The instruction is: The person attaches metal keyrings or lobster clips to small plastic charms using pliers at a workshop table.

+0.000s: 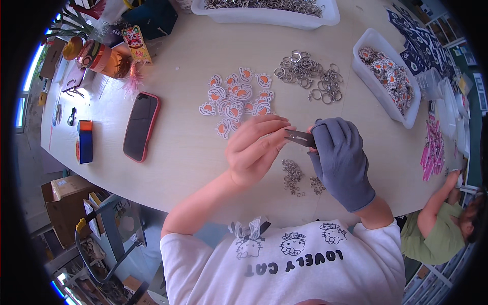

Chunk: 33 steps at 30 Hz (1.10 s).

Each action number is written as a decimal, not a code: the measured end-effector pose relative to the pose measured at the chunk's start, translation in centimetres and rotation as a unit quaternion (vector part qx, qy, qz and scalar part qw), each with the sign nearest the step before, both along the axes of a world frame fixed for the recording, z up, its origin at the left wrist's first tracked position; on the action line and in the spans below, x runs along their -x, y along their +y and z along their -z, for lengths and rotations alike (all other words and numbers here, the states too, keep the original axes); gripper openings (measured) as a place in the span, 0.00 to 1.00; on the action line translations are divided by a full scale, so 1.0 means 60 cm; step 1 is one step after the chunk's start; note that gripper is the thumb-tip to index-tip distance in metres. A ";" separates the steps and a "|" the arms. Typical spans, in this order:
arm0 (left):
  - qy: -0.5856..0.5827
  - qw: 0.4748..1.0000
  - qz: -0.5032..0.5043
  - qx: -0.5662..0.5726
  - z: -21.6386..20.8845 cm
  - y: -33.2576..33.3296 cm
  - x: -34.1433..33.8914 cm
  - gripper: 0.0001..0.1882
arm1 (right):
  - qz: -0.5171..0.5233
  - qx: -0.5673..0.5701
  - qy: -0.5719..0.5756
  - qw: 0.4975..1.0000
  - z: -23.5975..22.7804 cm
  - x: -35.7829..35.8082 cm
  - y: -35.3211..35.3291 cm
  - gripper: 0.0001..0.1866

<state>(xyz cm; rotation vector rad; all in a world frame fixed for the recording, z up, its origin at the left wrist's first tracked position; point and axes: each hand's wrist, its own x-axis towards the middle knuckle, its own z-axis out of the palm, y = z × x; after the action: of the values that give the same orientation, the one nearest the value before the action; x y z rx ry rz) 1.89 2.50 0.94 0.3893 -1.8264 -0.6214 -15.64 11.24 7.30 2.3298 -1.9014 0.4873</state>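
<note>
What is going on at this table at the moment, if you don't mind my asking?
A person is working at a pale table. Their gloved right hand holds small dark pliers; the bare left hand has its fingertips by the tips, though whatever it may pinch is too small to tell. Just beyond lie piles of white-and-orange charms and metal key rings, with smaller metal pieces nearer the person.
</note>
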 end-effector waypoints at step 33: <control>-0.410 0.907 -0.031 -0.093 -0.002 -0.087 -0.036 0.20 | 0.131 -0.064 -0.161 0.976 0.052 0.144 0.036 0.10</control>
<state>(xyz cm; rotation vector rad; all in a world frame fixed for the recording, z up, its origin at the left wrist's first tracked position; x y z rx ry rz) 4.06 -2.72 1.04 0.9404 -2.5409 -0.6389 -24.29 13.37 4.17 2.1278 -2.4085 0.7722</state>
